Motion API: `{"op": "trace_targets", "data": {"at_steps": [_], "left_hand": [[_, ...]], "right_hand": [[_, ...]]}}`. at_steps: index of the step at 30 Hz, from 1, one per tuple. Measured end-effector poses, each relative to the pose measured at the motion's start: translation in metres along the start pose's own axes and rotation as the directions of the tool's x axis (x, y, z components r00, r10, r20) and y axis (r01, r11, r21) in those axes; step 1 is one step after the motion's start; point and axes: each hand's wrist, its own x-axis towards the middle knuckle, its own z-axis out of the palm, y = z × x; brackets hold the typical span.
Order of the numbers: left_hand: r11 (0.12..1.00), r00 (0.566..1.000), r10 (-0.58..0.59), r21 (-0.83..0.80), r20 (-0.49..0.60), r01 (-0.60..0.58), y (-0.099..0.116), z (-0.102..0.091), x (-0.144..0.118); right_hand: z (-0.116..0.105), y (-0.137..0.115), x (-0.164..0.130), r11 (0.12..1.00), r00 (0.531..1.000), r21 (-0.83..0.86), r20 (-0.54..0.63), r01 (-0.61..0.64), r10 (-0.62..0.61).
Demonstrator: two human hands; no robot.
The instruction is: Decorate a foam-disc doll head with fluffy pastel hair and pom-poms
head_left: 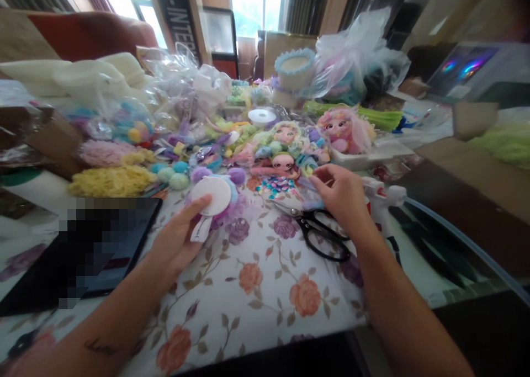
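My left hand [182, 228] grips a round craft piece [219, 192] with a white disc back, purple pom-poms on top and purple frill around its edge. The thumb presses on the disc, and a white tag with writing hangs below it. My right hand [342, 195] is closed in a pinch above the table, beside the doll pieces; whatever lies between its fingertips is too small to make out. Black-handled scissors [325, 234] lie just under and left of that wrist. Blue and pink sequins [277, 187] are heaped between the hands.
A white hot glue gun [385, 195] with a hose sits right of my right wrist. To the left lies a dark tablet [120, 250]. Behind are yellow yarn [111, 181], a pink-haired doll [343, 131], plastic bags and a ribbon spool [261, 116]. A cardboard box [464, 184] stands right.
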Motion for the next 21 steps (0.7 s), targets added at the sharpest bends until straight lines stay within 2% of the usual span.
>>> {"op": "trace_targets", "data": {"at_steps": [2, 4, 11, 13, 15, 17, 18, 19, 21], "left_hand": [[0.999, 0.999, 0.036, -0.003, 0.026, -0.036, 0.001, -0.002, 0.002], [0.999, 0.999, 0.033, -0.008, 0.036, -0.032, 0.001, -0.003, 0.002], [0.999, 1.0, -0.011, -0.052, -0.008, 0.01, 0.002, 0.0, 0.001], [0.998, 1.0, -0.009, -0.062, -0.023, 0.008, 0.003, 0.001, 0.0], [0.998, 0.999, -0.008, -0.063, -0.035, 0.005, 0.003, 0.002, 0.0], [0.998, 0.999, -0.02, -0.059, -0.045, 0.018, 0.003, 0.003, 0.0], [0.998, 0.998, -0.026, -0.06, -0.049, 0.023, 0.002, 0.003, 0.0], [0.998, 0.998, -0.029, -0.064, -0.051, 0.025, 0.002, 0.002, 0.0], [0.997, 0.998, -0.032, -0.075, -0.052, 0.028, 0.001, 0.002, 0.0]], "right_hand": [[-0.005, 0.014, 0.008, 0.955, 0.998, -0.296, 0.062, 0.023, -0.004], [-0.007, 0.02, 0.011, 0.895, 0.99, -0.442, 0.143, 0.063, 0.0], [-0.005, 0.01, 0.0, 0.713, 0.949, -0.667, 0.316, 0.217, 0.007], [-0.005, 0.011, 0.0, 0.731, 0.95, -0.65, 0.311, 0.207, 0.007], [-0.005, 0.013, 0.002, 0.855, 0.973, -0.507, 0.232, 0.109, 0.013], [-0.007, 0.013, 0.004, 0.988, 0.982, -0.142, 0.168, -0.062, 0.086], [-0.008, 0.012, 0.004, 0.983, 0.972, 0.096, 0.192, -0.156, 0.136], [-0.008, 0.011, 0.004, 0.916, 0.951, 0.312, 0.255, -0.252, 0.175], [-0.008, 0.006, 0.002, 0.699, 0.891, 0.578, 0.407, -0.422, 0.202]]}}
